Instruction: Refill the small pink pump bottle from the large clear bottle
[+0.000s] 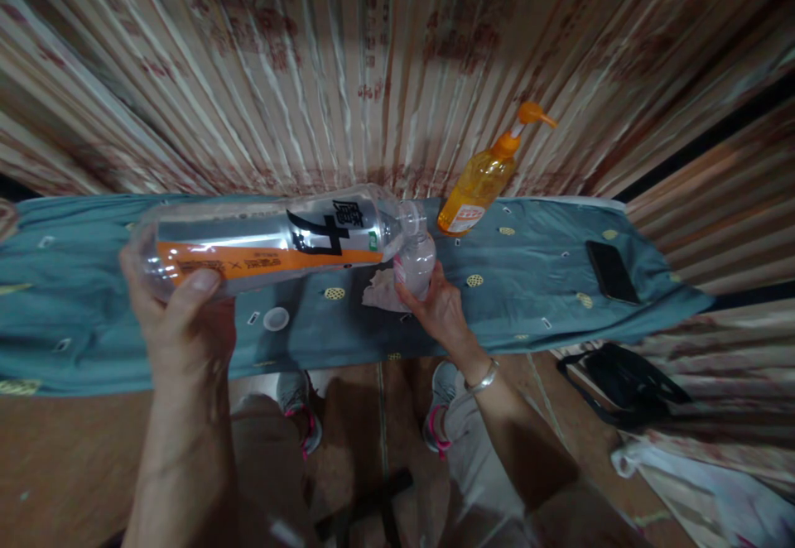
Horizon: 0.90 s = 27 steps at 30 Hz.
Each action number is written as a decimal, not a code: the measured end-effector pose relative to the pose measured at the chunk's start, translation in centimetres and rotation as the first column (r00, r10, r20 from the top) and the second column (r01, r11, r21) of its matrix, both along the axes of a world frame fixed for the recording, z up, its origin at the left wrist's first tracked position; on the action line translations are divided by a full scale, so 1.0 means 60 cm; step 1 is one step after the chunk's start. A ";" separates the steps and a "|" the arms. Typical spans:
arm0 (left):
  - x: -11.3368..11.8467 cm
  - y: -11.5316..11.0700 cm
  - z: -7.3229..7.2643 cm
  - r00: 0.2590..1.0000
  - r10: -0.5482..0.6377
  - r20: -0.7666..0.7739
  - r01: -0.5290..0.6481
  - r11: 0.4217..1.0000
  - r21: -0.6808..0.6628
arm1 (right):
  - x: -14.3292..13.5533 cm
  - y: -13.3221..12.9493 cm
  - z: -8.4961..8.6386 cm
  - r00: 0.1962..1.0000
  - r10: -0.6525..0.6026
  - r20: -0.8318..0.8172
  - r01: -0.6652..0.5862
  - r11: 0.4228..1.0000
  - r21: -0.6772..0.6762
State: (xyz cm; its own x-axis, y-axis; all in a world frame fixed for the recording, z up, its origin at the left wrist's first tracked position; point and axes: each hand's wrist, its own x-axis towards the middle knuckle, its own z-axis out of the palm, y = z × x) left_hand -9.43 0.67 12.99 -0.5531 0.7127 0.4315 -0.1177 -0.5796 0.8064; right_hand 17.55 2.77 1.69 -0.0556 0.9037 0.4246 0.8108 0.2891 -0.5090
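My left hand (pixel 186 308) is wrapped round the base end of a large clear plastic bottle (pixel 267 237) with an orange and silver label. That bottle lies nearly level in the air, its neck pointing right. In my right hand (pixel 438 308) is a small clear bottle (pixel 415 265), held roughly upright. The large bottle's mouth meets the top of the small one; whether liquid is flowing I cannot tell. A crumpled pale tissue or cloth (pixel 380 291) lies beside my right hand. Left of it on the table sits a white round cap (pixel 277 319).
An orange pump bottle (pixel 475 192) stands at the table's back edge. On the right of the teal tablecloth (pixel 515 283) lies a black phone (pixel 612 271). Behind rises a pleated curtain (pixel 335 76). A black bag (pixel 627 386) rests at lower right, near a white bag (pixel 708 482).
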 end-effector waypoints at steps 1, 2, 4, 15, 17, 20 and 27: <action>0.000 0.000 0.001 1.000 0.001 0.005 -0.001 1.000 0.001 | 0.000 0.000 0.001 1.000 -0.003 0.000 0.003 1.000 0.000; 0.001 -0.001 0.001 1.000 0.004 0.007 -0.004 1.000 0.001 | 0.000 -0.001 0.002 1.000 -0.008 0.000 0.008 1.000 -0.001; 0.001 -0.001 0.002 1.000 0.012 0.001 -0.012 1.000 -0.002 | 0.000 -0.001 0.003 1.000 -0.015 0.000 0.015 1.000 -0.009; 0.008 -0.001 0.008 0.998 0.062 -0.032 -0.064 0.997 -0.045 | 0.000 0.000 0.005 1.000 -0.011 -0.013 0.010 1.000 -0.028; 0.008 -0.001 0.008 0.997 0.067 -0.030 -0.068 0.996 -0.049 | 0.000 0.000 0.005 1.000 -0.010 -0.016 0.010 1.000 -0.029; 0.005 0.000 0.005 0.998 0.062 -0.023 -0.063 0.998 -0.030 | 0.000 0.000 0.004 1.000 -0.006 -0.013 0.006 0.999 -0.033; 0.002 0.000 0.001 0.998 0.056 -0.001 -0.056 0.998 -0.020 | -0.001 0.000 0.005 1.000 -0.016 -0.015 0.016 1.000 -0.011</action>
State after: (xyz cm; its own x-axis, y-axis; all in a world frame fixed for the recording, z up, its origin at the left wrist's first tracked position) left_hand -9.34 0.66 13.04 -0.5919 0.6895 0.4175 -0.0854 -0.5687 0.8181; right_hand 17.48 2.80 1.98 -0.0345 0.9091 0.4151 0.8074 0.2701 -0.5246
